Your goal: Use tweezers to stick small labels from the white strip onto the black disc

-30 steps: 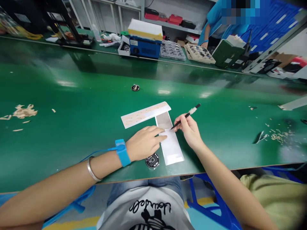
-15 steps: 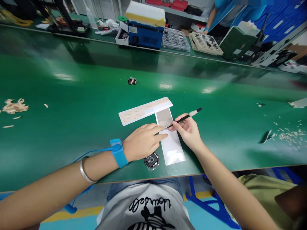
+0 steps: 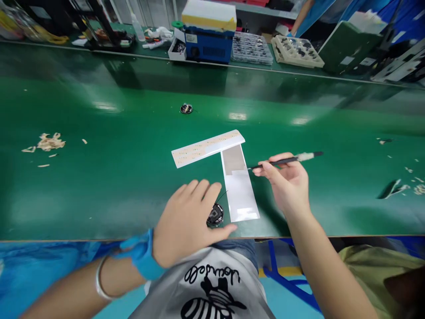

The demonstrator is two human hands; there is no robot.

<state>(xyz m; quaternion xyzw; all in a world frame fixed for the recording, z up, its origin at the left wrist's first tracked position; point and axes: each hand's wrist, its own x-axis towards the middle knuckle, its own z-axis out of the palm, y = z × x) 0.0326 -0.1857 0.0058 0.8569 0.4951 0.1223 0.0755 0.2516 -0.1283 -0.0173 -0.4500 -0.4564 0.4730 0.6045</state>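
My right hand (image 3: 288,181) grips a thin black tool with a pale band, like a craft knife or tweezers (image 3: 282,161); its tip is beside the right edge of a white adhesive sheet (image 3: 242,195). Part of that sheet's upper end is greyish. My left hand (image 3: 189,217) is open, fingers apart, over a round black device part (image 3: 217,215) near the table's front edge, partly covering it. A fine dark wire sticks up from this part. Across the top of the white sheet lies a strip of small orange-printed stickers (image 3: 206,148).
Another round part (image 3: 186,108) lies farther back on the green table (image 3: 133,133). Peeled scraps (image 3: 51,141) are heaped at left, with bits and a dark piece (image 3: 393,189) at right. A blue machine (image 3: 209,44) and parts trays (image 3: 297,51) line the back shelf. A person's arm shows behind.
My left hand has left the white sheet and moved down over the round part, its fingers spreading. My right hand has drawn the tool rightward, off the sheet's middle. The view has shifted slightly.
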